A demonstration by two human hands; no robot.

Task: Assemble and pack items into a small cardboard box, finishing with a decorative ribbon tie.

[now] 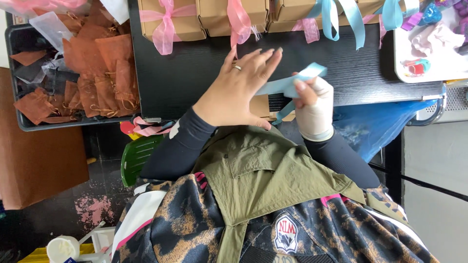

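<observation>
My black worktop (195, 73) fills the middle of the view, and I lean over it in an olive vest over dark sleeves. To its left sits a dark tray (12, 73) heaped with rust-orange mesh pouches (97, 63). Along the far edge of the worktop stands a row of brown boxes (214, 14); the ones on the left are tied with pink ribbons (165, 29), the ones on the right with blue ribbons (341, 17). At the far right a white tray (404, 53) carries small colourful bits that I cannot make out. Below the right end of the worktop hangs a blue plastic bag (380, 122), and a green chair (136, 156) shows under the left end. Close to me, at the near edge of the worktop, lies a small brown box (261, 104), mostly hidden under my left hand (239, 90), which is spread flat, fingers loose, palm down, with a ring on one finger; it grips nothing, its fingertips reaching toward the ribbon. My right hand (314, 107) wears a white glove and pinches a light blue ribbon (292, 83) between thumb and fingers just beside the box; one end sticks up and out to the right, the other trails down toward the edge of the box.
</observation>
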